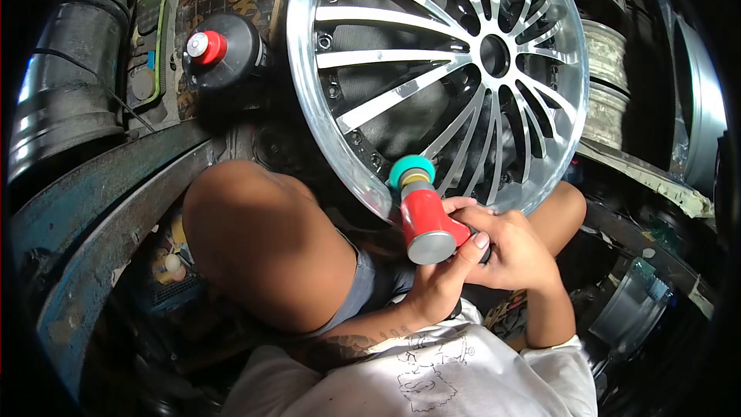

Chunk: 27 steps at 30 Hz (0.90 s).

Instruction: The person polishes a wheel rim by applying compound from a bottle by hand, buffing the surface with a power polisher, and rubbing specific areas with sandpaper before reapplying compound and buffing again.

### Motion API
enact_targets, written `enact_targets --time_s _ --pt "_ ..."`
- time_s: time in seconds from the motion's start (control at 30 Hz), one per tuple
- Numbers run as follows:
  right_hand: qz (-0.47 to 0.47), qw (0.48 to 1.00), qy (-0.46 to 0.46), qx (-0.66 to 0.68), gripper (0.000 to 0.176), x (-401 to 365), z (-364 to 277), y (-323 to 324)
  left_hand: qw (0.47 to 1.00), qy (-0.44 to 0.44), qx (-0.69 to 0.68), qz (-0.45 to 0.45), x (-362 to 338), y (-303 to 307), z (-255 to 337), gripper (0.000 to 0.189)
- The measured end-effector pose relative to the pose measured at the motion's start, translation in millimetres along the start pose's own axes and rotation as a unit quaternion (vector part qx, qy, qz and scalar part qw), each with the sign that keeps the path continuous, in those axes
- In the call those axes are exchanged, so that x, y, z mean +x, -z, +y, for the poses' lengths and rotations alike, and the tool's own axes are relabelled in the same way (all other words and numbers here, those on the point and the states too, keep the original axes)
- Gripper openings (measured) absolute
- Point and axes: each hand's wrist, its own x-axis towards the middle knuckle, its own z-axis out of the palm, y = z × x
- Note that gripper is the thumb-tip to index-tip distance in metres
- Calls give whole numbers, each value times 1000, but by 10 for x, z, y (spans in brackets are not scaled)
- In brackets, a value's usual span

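A small red air polisher (423, 215) with a round teal pad (411, 167) is held in front of my body. My left hand (441, 282) is closed around its handle from below, the thumb pointing up. From the other side my right hand (519, 251) wraps the same dark handle end, with its fingers curled over it. The pad overlaps the near lower edge of a shiny multi-spoke alloy wheel (394, 56). That wheel leans face up in front of my knees, with polished spokes, a dark inner barrel and a round centre hole.
A black bottle with a red and white cap (206, 47) stands left of the wheel, near a green-edged tray (150, 54). Stacked rims (604, 54) line the right side, and a large dark cylinder (73, 69) stands far left. Curved blue metal (108, 185) runs beside my knee.
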Motion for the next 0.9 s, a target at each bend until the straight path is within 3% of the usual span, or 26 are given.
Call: enact_targets --time_s 0.17,0.3,0.43,0.53,0.77,0.9 --pt "97 989 -49 99 37 -220 -27 -160 996 57 33 -61 5 -7 60 56" --pt "76 986 -36 141 38 -228 30 -164 992 34 107 -60 -36 25 57 61" --pt "28 989 -62 130 38 -168 -6 -100 995 51 78 -36 -48 28 38 61" --pt "52 988 -65 132 37 -228 -7 -110 993 47 107 -34 -18 -41 105 60" --pt "-4 993 -64 101 34 -180 -25 -20 997 58 37 -15 -93 -3 15 62" --pt "-5 998 -37 46 37 -111 -73 -1 999 22 -14 -23 -86 55 -62 59"
